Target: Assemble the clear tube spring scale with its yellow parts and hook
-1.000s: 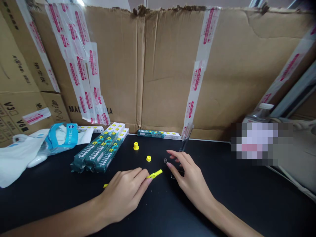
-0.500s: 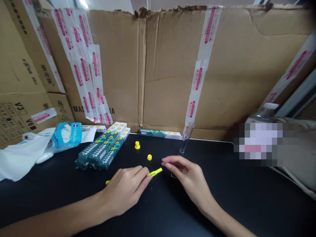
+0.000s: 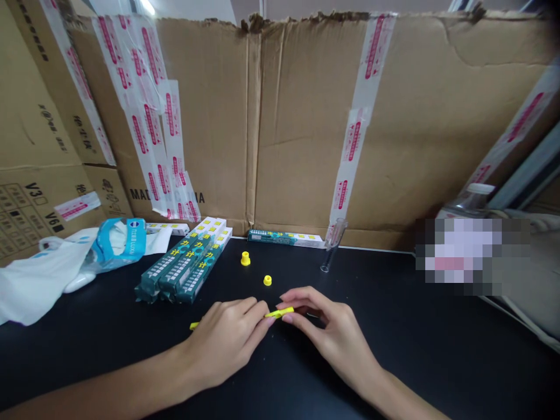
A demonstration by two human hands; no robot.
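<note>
My left hand (image 3: pixel 223 344) pinches the yellow strip (image 3: pixel 280 313) low over the worktop (image 3: pixel 437 350), its long axis running left-right, while my right hand's (image 3: pixel 332 335) fingers close together on its right tip.

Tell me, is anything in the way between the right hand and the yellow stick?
Nothing visible is. The right hand already has its fingertips at the free end of the yellow stick, which the left hand holds over the black table. The two yellow caps sit farther back, out of the way.
</note>
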